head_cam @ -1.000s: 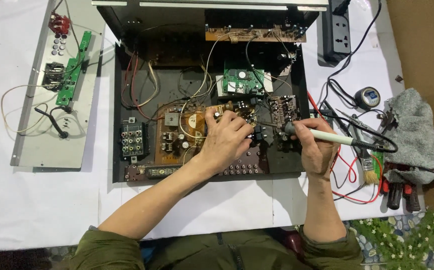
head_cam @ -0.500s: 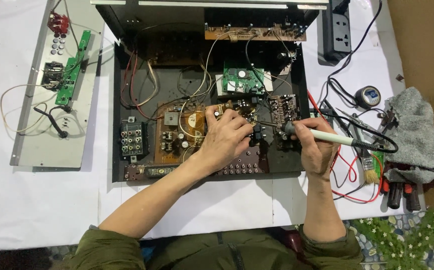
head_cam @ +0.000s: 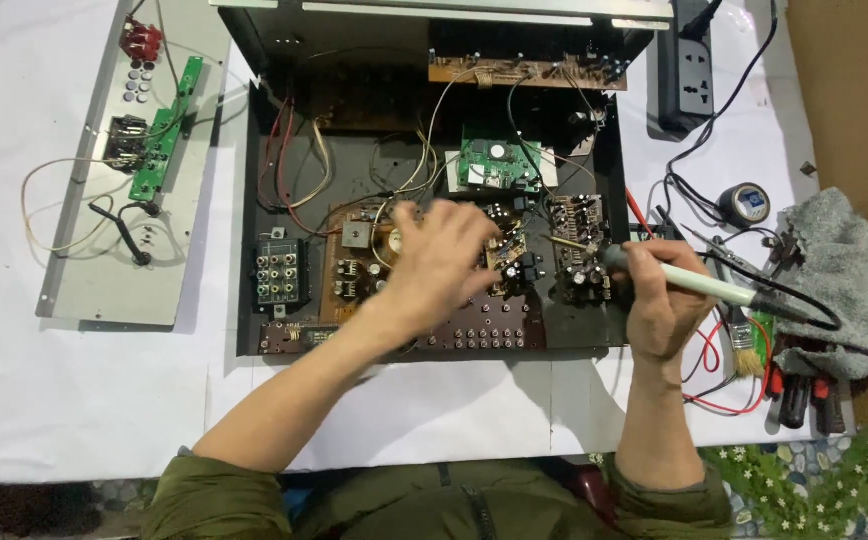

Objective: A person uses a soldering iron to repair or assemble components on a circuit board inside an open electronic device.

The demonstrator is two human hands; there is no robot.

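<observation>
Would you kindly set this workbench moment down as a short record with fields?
Setting: white-covered table, seen from above
Main item: opened black chassis full of circuit boards and wires
Left hand: resting on the brown circuit board
Right hand: holding a soldering iron, tip pointing at a small board
Left of chassis: grey metal panel
Right of chassis: grey cloth, power strip

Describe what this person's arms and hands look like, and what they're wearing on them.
Both hands are bare: no gloves, and no rings or watch that the view shows on the left hand or the right hand. The forearms are uncovered. Olive-green sleeves are pushed up to about the elbows and belong to a matching zip-front jacket.
</observation>
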